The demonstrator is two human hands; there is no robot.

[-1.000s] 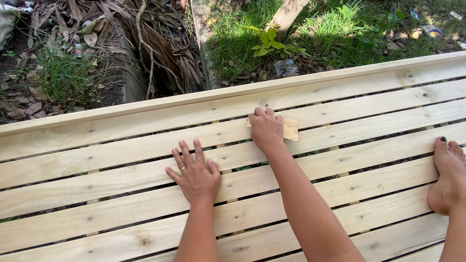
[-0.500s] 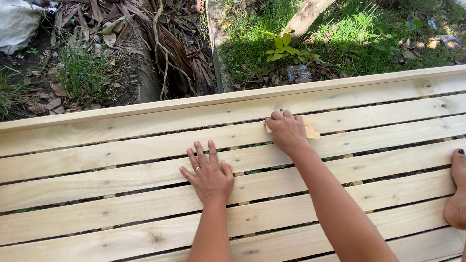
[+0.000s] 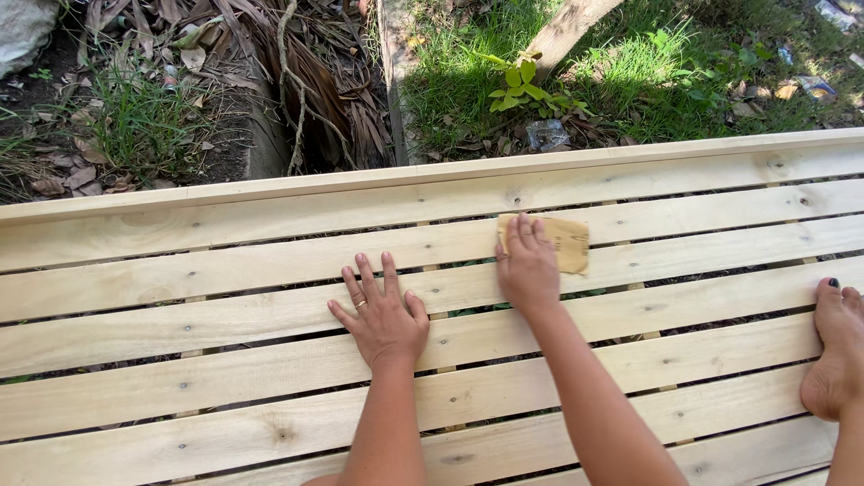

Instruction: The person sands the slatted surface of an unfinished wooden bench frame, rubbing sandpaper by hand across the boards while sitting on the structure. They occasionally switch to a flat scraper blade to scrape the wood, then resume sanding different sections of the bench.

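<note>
Slatted platform of pale, unpainted wooden boards ran across the whole view, with nail heads along the boards and dark gaps between them. Its far edge bordered bare ground with dry palm fronds at the far left and green grass at the far right.

Left hand lay flat, palm down, on the boards near the middle of the platform. Fingers spread and pointing toward the far edge; a ring visible on one finger. Hand open, gripping nothing.

Right hand lay just to the right of the left hand and slightly nearer the far edge, palm down on a tan sheet of sandpaper. Fingers extended and pressed flat on the sheet's left part, not curled around it; the right part of the sheet showed past the hand. The sandpaper lay flat on the second and third boards from the far edge, a little right of the platform's middle, spanning the gap between them.

A bare foot with dark-painted toenails rested on the boards at the right edge, well apart from both hands.
</note>
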